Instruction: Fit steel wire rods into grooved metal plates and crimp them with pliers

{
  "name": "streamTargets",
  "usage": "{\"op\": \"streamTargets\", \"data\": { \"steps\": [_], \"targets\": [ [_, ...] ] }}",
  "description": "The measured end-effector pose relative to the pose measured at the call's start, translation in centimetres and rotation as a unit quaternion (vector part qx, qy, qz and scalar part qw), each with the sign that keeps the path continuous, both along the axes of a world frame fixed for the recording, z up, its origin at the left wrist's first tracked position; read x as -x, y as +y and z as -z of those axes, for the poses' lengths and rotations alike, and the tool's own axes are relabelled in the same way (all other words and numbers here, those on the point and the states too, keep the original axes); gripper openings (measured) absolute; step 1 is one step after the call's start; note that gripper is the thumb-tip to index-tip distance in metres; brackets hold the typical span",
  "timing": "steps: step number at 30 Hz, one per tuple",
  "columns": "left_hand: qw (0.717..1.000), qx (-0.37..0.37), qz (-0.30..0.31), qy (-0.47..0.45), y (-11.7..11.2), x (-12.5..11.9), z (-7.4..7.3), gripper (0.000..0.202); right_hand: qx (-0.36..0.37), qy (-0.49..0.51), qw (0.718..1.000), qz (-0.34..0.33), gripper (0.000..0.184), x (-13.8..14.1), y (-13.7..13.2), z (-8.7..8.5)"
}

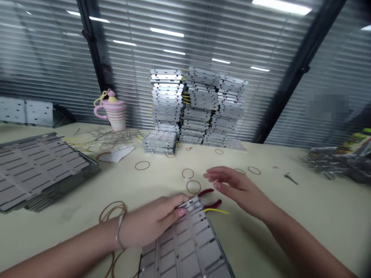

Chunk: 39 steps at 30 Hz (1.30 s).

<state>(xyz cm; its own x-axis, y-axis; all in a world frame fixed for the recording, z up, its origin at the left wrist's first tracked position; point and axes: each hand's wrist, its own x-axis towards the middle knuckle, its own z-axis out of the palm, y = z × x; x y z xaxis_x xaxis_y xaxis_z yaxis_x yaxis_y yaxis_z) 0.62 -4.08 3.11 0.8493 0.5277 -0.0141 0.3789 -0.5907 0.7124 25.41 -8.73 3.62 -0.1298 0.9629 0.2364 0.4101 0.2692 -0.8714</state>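
My left hand [156,220] grips the far edge of a grey slotted metal panel [185,247], thumb on its top face. The panel lies at the bottom middle, cut off by the lower edge of the view. A yellow strip [217,211] sticks out from the panel's right side. Red-handled pliers [213,199] lie just beyond, partly hidden by the panel. My right hand [230,185] is in the air above the pliers handles, fingers apart and holding nothing. Several rubber bands [193,187] lie on the table ahead of the hands.
Tall stacks of grey metal panels [199,108] stand at the back, beside a short stack [160,142]. More panels [40,166] lie at the left. A pink-and-white mug [116,114] stands near the blinds. Blurred metal parts [327,160] lie at the right.
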Motion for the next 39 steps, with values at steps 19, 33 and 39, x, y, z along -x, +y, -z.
{"op": "streamTargets", "data": {
  "steps": [19,33,39],
  "targets": [
    [0.985,0.150,0.077,0.034,1.9,0.4,0.3,0.033,0.034,-0.209,0.970,-0.123,0.021,0.5,0.0,1.0],
    [0.970,0.228,0.005,0.080,4.9,1.8,-0.2,0.031,-0.071,-0.327,0.928,-0.163,0.008,-1.2,1.4,2.4],
    [0.968,0.231,0.022,0.093,4.5,1.5,0.0,0.027,-0.234,-0.450,0.860,-0.062,0.032,-1.3,0.9,1.7]
  ]
}}
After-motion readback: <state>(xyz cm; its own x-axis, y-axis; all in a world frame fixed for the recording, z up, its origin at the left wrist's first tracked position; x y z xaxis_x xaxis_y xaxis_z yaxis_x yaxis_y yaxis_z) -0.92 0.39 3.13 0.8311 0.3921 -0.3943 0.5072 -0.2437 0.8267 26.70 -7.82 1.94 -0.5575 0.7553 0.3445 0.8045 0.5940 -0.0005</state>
